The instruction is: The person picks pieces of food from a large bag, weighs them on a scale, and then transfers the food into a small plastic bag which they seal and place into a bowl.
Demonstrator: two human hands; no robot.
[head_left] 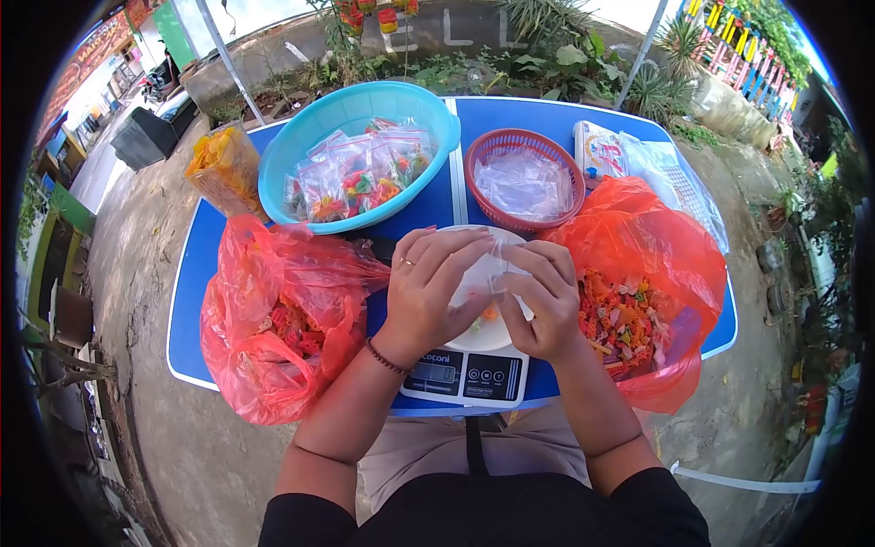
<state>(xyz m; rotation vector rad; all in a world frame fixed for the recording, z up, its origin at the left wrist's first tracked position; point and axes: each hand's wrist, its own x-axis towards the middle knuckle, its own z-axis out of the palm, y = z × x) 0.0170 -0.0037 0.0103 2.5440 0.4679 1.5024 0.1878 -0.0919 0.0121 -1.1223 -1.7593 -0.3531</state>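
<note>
Head view | my left hand (424, 287) and right hand (545, 305) pinch 1 clear bag (493, 271) | best parted gently, edges opposed, above the dish (481, 342)

Directly below both the left grip (444, 284) and the right grip (536, 296), the plate (493, 335) and scale (467, 388) restrict downward travel. Outboard of the left grip, the left red bag (264, 314) blocks lateral passage; outboard of the right grip, the right red bag (676, 273) does likewise. Forward-left of the left grip stands the teal basin (301, 109); forward of the right grip, the red basket (527, 219). Between basin and basket, a narrow strip of blue counter (458, 196) provides a forward passage. Above both grips, access is open.
</note>
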